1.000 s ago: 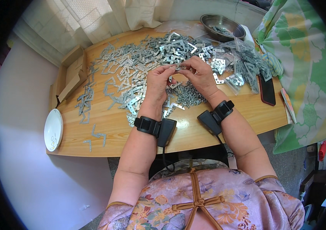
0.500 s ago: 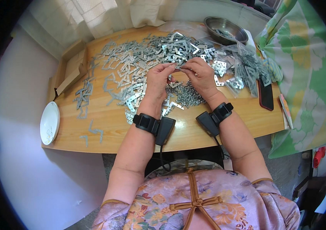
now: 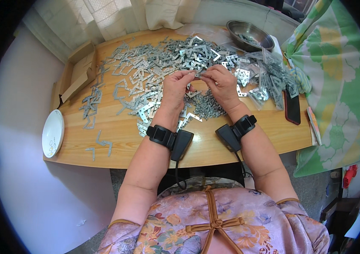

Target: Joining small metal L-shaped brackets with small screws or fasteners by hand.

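Both hands meet above the table's middle, fingertips almost touching. My left hand (image 3: 175,89) is closed in a pinch, thumb against curled fingers. Opposite it, my right hand (image 3: 223,86) pinches too, its thumb and forefinger turned toward the left. Whatever lies between the fingertips is too small and covered to make out. Beyond the hands spreads a big heap of L-shaped metal corner brackets (image 3: 146,67). Just below and between the wrists lies a pile of small screws or nuts (image 3: 207,106). A lone bracket (image 3: 192,117) rests beside that pile, near my left wrist.
A steel bowl (image 3: 264,41) holding metal pieces stands at the far right, with clear plastic bags (image 3: 275,70) of brackets nearer. A phone (image 3: 292,108) lies by the right edge. On the left are an open cardboard box (image 3: 67,91) and a tilted white dish (image 3: 52,135).
The hands stay pinched together at nearly the same place, with only slight finger movement. The whole view has shifted a little; the things on the table look unmoved.
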Tool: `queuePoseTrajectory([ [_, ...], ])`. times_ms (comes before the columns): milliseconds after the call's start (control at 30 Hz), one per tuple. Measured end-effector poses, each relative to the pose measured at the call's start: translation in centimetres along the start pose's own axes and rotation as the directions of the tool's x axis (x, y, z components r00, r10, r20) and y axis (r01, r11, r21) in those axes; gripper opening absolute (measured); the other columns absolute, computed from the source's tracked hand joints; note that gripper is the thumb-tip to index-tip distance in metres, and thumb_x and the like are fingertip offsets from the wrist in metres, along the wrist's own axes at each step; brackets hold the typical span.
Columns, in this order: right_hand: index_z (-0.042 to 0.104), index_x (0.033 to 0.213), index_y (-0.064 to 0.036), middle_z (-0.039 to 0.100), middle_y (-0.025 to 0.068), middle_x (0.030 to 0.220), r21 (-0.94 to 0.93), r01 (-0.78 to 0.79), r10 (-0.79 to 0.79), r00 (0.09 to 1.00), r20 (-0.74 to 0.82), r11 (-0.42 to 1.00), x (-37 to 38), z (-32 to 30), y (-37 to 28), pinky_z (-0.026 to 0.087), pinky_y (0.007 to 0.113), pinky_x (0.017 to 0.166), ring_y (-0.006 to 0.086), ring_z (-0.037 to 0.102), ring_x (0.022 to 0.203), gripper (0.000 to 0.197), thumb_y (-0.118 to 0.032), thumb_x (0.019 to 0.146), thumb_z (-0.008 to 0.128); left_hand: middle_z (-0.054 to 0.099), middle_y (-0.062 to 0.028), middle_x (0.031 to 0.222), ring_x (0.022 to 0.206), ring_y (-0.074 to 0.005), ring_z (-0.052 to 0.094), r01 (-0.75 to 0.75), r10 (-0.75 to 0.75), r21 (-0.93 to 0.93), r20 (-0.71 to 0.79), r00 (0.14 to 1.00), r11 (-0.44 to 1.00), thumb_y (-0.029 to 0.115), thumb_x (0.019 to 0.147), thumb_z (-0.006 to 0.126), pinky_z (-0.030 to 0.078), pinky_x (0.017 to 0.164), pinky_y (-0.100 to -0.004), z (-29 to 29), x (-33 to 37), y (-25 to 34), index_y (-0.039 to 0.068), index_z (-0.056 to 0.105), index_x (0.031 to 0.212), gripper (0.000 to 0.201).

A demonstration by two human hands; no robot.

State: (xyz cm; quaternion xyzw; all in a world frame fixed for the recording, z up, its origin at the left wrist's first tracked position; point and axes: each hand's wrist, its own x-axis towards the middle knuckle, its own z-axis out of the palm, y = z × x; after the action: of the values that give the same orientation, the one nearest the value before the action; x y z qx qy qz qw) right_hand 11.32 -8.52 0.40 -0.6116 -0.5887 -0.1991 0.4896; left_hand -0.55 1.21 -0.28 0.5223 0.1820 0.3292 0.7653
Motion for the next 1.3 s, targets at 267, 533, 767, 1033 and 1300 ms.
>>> queuePoseTrajectory([
  [267, 0.063, 0.075, -0.0058, 0.059, 0.0058, 0.074, 0.097, -0.048, 0.050, 0.999, -0.017, 0.994, 0.02, 0.09, 0.04, 0.047, 0.029, 0.059, 0.0217, 0.058, 0.069, 0.009, -0.007, 0.067, 0.068, 0.064, -0.0036, 0.078, 0.052, -0.0049, 0.049, 0.004, -0.004, -0.016, -0.008, 1.000, 1.000, 0.012, 0.079, 0.063, 0.041, 0.049, -0.0159, 0.07, 0.04, -0.07, 0.002, 0.063, 0.091, 0.015],
  [533, 0.061, 0.072, -0.0045, 0.058, 0.0062, 0.073, 0.096, -0.077, 0.079, 0.997, -0.014, 0.992, -0.03, 0.15, 0.04, 0.047, 0.030, 0.058, 0.0219, 0.058, 0.069, 0.010, -0.007, 0.066, 0.068, 0.063, -0.0052, 0.073, 0.049, -0.0068, 0.051, -0.031, 0.031, -0.030, -0.016, 0.999, 0.999, 0.010, 0.078, 0.061, 0.040, 0.046, -0.0169, 0.22, 0.04, -0.13, -0.001, 0.064, 0.088, 0.015],
  [767, 0.061, 0.072, -0.0045, 0.057, 0.0066, 0.073, 0.136, -0.084, 0.088, 0.996, -0.019, 0.987, -0.02, 0.19, 0.03, 0.046, 0.030, 0.058, 0.0220, 0.057, 0.068, 0.011, -0.008, 0.065, 0.069, 0.063, -0.0047, 0.074, 0.050, -0.0071, 0.051, -0.033, 0.034, -0.046, 0.006, 0.999, 0.998, 0.011, 0.078, 0.062, 0.041, 0.047, -0.0176, 0.47, -0.12, 0.14, -0.001, 0.063, 0.089, 0.016],
  [1033, 0.061, 0.071, -0.0047, 0.056, 0.0064, 0.073, 0.098, -0.100, 0.105, 0.993, -0.050, 0.990, -0.07, 0.13, 0.12, 0.045, 0.030, 0.056, 0.0220, 0.057, 0.067, 0.012, -0.010, 0.065, 0.070, 0.063, -0.0032, 0.075, 0.050, -0.0070, 0.051, -0.015, 0.017, -0.108, 0.021, 1.000, 0.994, 0.012, 0.079, 0.063, 0.042, 0.048, -0.0183, 0.39, -0.06, -0.20, 0.000, 0.063, 0.090, 0.017],
  [1300, 0.062, 0.072, -0.0058, 0.058, 0.0063, 0.074, 0.041, -0.007, 0.009, 0.998, -0.065, 0.999, 0.03, -0.01, -0.04, 0.047, 0.029, 0.058, 0.0226, 0.058, 0.069, 0.011, -0.009, 0.065, 0.070, 0.063, -0.0032, 0.074, 0.050, -0.0077, 0.050, -0.046, 0.046, -0.097, -0.007, 0.999, 0.994, 0.012, 0.079, 0.063, 0.042, 0.049, -0.0193, 0.64, -0.29, -0.05, 0.000, 0.064, 0.088, 0.015],
])
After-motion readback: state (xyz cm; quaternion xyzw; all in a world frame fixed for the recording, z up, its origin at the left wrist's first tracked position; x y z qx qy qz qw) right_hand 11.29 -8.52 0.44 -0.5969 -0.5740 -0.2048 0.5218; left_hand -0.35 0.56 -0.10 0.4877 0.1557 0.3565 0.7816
